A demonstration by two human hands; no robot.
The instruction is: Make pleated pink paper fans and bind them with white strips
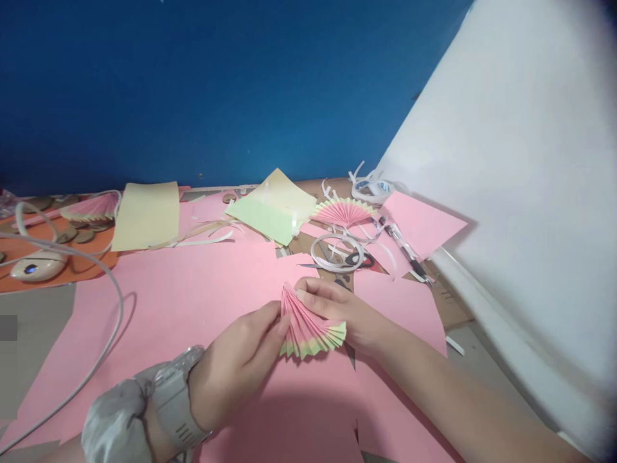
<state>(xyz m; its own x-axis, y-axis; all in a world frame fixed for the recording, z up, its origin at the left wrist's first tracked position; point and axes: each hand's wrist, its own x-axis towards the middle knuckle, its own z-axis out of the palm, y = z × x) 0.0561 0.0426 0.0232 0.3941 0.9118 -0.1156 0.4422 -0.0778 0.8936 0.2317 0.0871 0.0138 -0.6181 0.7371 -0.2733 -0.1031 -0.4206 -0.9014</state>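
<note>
A pleated paper fan (308,328), pink with a yellow-green zigzag edge, is held between both hands above pink paper sheets (193,296). My left hand (245,347) pinches its left side, with the thumb lying on the folds. On the upper right, my right hand (332,305) grips the fan near its narrow end, thumb and fingers closed on the paper. The pleats are spread, with the scalloped edge facing me. Just beyond the hands lie scissors (361,260) with black handles and a white ring of tape (336,252).
A second pleated fan (346,211) lies behind the scissors, near a pen (407,251) and a pink sheet (424,225). Yellow paper (147,215) and a green-yellow sheet (277,206) stand further back. A white cable (116,308) crosses the left side. Blue and white walls bound the table.
</note>
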